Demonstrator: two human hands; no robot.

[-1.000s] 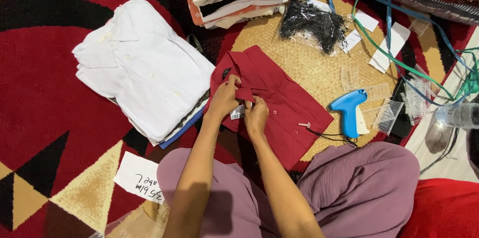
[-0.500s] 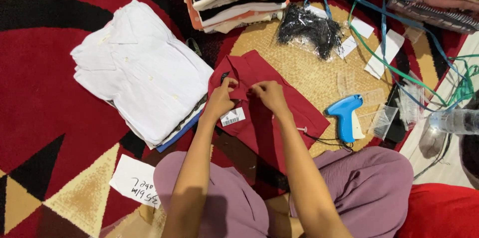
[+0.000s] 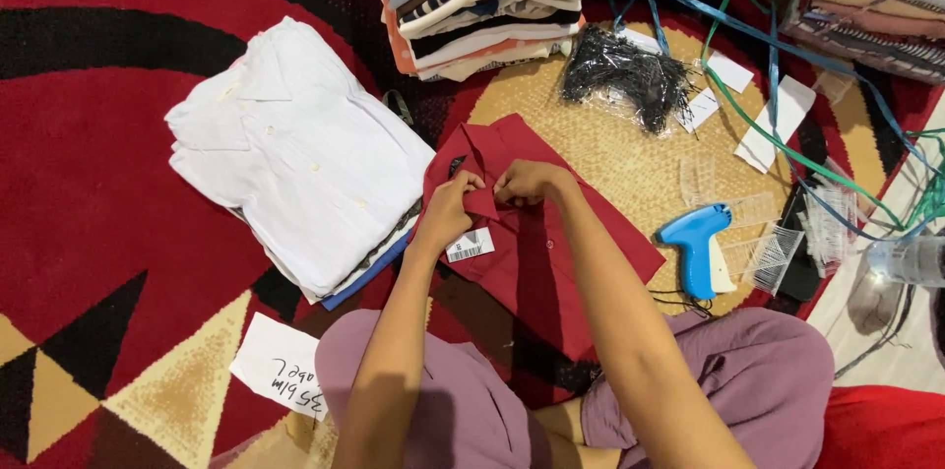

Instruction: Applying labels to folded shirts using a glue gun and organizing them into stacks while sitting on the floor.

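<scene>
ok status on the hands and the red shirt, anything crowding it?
Left hand and right hand both pinching the red shirt at the collar. White tag hangs there. White shirt stack touches its left edge; blue tagging gun lies apart.

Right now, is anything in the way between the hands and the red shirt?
No. Both the left hand and the right hand are already pinching the red shirt near its collar. A white tag lies on the shirt just below the left hand, not between.

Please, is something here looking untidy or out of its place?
Mostly tidy. The blue and green cords trail loosely over the woven mat, and paper tags lie scattered beside them. Both hands, left hand and right hand, hold the red shirt at its collar.
</scene>
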